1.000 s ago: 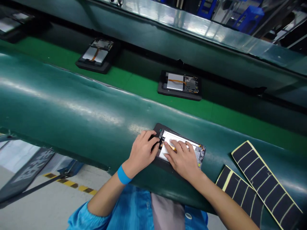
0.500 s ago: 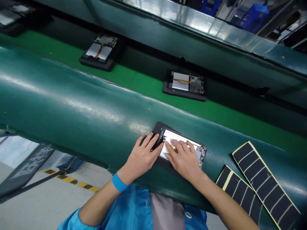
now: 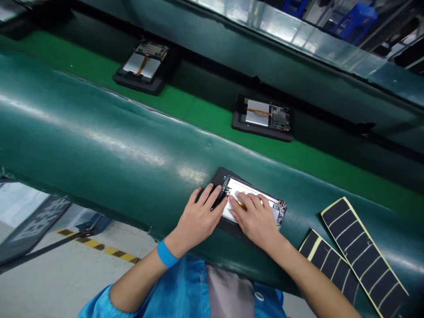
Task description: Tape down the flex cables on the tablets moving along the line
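An opened tablet (image 3: 247, 187) with a silver-white battery lies tilted on a black foam pad (image 3: 222, 173) in front of me. My left hand (image 3: 201, 216) rests over its left end, fingers spread and the thumb side close to the battery's edge. From the right, my right hand (image 3: 256, 217) lies across the battery, fingers outstretched and the index tip near my left hand. Under its fingers shows a bit of orange ribbon cable (image 3: 242, 205). The circuit board (image 3: 281, 208) shows at the right end. What lies beneath my fingertips is hidden.
Beyond the rounded green ledge (image 3: 109, 137), a green conveyor belt (image 3: 198, 110) carries more opened tablets on black pads, including a near one (image 3: 261, 115) and a farther one (image 3: 144, 66). Two sheets of black adhesive pieces (image 3: 367, 251) overlap at right. A blue stool (image 3: 357, 20) stands behind.
The tablets on the belt have shifted slightly right in view, and the camera view has moved a little. Both hands stay at the same tablet with only slight finger movement.
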Demonstrator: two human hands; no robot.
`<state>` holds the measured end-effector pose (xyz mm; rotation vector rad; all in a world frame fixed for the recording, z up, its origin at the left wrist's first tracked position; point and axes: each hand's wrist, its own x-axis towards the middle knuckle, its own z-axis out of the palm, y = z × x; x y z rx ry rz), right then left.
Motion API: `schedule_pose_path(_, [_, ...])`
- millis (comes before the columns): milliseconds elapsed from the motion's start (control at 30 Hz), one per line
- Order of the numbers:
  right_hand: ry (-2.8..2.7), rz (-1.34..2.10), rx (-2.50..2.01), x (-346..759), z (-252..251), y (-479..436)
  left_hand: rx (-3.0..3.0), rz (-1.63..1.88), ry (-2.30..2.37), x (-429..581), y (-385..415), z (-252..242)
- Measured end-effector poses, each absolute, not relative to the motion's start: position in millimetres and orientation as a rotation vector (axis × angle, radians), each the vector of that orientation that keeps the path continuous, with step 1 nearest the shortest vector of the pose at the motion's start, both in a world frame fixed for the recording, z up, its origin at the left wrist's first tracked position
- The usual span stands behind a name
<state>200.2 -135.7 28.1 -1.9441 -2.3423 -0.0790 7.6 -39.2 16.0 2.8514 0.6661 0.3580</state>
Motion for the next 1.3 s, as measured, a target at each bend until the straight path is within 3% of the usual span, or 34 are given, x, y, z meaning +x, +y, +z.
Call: schedule_pose_path(1300, [-2.085, 0.053, -1.624, 205.6, 25.3, -128.2, 2.811, 0.416, 0.630, 8.2, -38.0, 15.7])
